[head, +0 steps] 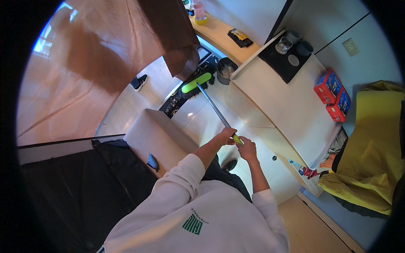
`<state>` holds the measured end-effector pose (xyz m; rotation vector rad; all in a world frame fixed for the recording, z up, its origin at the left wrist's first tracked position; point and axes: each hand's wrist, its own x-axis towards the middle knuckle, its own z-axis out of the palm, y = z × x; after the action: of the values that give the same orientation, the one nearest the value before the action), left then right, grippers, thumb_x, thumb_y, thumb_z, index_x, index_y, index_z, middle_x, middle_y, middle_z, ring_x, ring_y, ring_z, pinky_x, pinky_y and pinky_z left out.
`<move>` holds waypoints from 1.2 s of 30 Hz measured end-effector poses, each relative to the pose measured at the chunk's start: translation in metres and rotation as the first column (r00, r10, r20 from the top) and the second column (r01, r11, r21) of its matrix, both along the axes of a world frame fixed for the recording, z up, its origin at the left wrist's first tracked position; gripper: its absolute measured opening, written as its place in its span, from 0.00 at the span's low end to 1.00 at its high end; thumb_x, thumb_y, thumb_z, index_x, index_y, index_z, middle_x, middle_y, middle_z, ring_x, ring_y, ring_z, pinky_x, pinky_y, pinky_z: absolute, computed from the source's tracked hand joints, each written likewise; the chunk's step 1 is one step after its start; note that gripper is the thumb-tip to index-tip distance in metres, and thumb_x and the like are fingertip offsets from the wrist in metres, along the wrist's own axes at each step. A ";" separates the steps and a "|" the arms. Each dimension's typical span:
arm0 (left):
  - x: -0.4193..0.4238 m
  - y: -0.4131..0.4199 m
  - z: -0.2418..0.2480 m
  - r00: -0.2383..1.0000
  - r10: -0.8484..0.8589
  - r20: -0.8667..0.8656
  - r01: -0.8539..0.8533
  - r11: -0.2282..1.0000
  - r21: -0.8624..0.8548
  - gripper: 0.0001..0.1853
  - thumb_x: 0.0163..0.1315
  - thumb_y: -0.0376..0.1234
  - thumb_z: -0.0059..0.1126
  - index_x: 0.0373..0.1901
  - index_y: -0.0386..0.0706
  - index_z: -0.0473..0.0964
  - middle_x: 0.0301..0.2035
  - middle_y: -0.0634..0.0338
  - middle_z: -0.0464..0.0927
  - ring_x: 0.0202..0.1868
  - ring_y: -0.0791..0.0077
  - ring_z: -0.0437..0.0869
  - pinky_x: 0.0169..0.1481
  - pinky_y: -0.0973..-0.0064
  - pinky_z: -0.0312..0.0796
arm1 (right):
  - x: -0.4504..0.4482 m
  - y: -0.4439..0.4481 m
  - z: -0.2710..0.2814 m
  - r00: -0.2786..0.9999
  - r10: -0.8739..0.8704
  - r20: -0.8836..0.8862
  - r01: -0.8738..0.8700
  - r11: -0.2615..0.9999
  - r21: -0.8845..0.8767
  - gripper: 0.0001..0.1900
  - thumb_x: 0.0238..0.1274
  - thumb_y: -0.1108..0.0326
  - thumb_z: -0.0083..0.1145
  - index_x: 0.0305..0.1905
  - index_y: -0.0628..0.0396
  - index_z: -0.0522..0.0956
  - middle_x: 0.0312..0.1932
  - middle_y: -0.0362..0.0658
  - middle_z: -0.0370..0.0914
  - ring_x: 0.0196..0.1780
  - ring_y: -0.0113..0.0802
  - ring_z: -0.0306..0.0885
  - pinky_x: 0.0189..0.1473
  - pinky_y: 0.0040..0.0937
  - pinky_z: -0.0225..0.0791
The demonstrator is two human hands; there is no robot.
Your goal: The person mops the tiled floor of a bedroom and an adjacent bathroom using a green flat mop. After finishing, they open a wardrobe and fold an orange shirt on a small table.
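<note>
A broom with a lime-green head [196,83], dark bristles and a metal pole [215,107] reaches away from me across the tiled floor. My left hand [226,135] is wrapped around the pole near its upper end. Closer to me, my right hand [247,149] grips the green end piece [236,139]. The bristles are at floor level, beside a black patterned threshold strip [172,106] and close to a dark round bin [226,71] with some crumpled plastic inside.
A beige padded bench [164,136] stands left, with a blue-grey cloth item [152,162] on it. A white-topped cabinet [278,104] flanks the right, bearing a black tray [286,58] with cups and red boxes [332,93]. Brown sheeting [85,63] hangs upper left, near a dark sneaker [141,83].
</note>
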<state>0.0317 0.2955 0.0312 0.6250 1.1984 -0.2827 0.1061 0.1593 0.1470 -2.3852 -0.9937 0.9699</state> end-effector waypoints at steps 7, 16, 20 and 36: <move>-0.009 -0.028 -0.012 0.963 -0.205 -0.175 0.207 0.978 -0.009 0.16 0.60 0.36 0.61 0.41 0.32 0.70 0.30 0.42 0.80 0.28 0.47 0.86 0.27 0.51 0.81 | -0.036 -0.055 0.024 0.992 0.118 -0.034 -0.121 0.990 -0.074 0.21 0.69 0.65 0.54 0.63 0.60 0.72 0.32 0.60 0.83 0.34 0.61 0.82 0.38 0.55 0.74; -0.027 -0.065 -0.014 0.926 -0.364 -0.101 0.367 0.930 0.013 0.23 0.61 0.38 0.61 0.43 0.23 0.71 0.27 0.42 0.81 0.22 0.51 0.85 0.21 0.51 0.77 | -0.083 -0.106 0.095 0.980 -0.153 -0.127 0.126 0.972 -0.200 0.23 0.71 0.65 0.52 0.66 0.63 0.72 0.33 0.63 0.82 0.35 0.59 0.84 0.38 0.50 0.75; -0.021 -0.044 -0.009 0.951 -0.254 -0.174 0.277 0.953 0.122 0.23 0.62 0.33 0.51 0.53 0.27 0.60 0.27 0.46 0.79 0.18 0.56 0.82 0.17 0.62 0.74 | -0.088 -0.078 0.107 0.962 -0.229 -0.149 0.202 0.964 -0.173 0.22 0.71 0.66 0.52 0.65 0.64 0.73 0.32 0.61 0.83 0.35 0.56 0.85 0.36 0.46 0.74; 0.016 0.029 -0.001 0.992 -0.067 -0.103 0.081 0.986 0.143 0.27 0.56 0.33 0.62 0.56 0.32 0.67 0.43 0.42 0.82 0.41 0.51 0.88 0.34 0.59 0.83 | -0.065 0.029 0.160 0.978 0.198 -0.058 -0.206 0.939 -0.275 0.42 0.48 0.71 0.65 0.72 0.66 0.61 0.35 0.66 0.81 0.41 0.62 0.83 0.43 0.49 0.76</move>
<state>0.0475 0.3249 0.0305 0.7928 1.3000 -0.2923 0.0408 0.1879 0.3070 -2.5198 -1.1776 1.2947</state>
